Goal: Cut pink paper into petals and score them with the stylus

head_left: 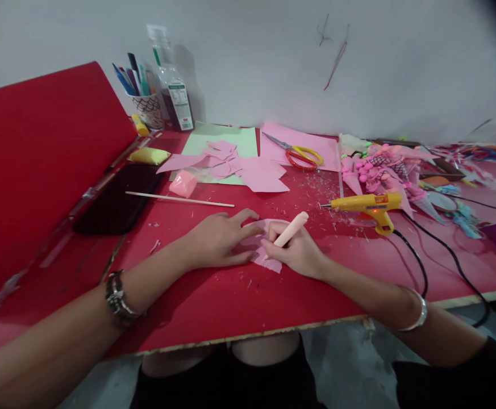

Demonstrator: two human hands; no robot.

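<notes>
A small piece of pink paper [269, 265] lies on the red tabletop near its front edge. My left hand [222, 240] rests flat with its fingers spread, their tips on the paper's left side. Gripped in my right hand [301, 253] is a pale peach marker [291, 228], slanting up to the right. Its lower end points down at the paper; the tip is mostly hidden by my fingers. A thin wooden stick [179, 199] lies beyond my left hand.
Pink paper scraps [265, 173], scissors [301, 154] and a pink lump [183, 183] lie farther back. At right sits a yellow glue gun [367, 205] with its black cord, beside pink paper cones [384, 170]. A phone [115, 199], pen cup [146, 111] and bottle [177, 99] stand left.
</notes>
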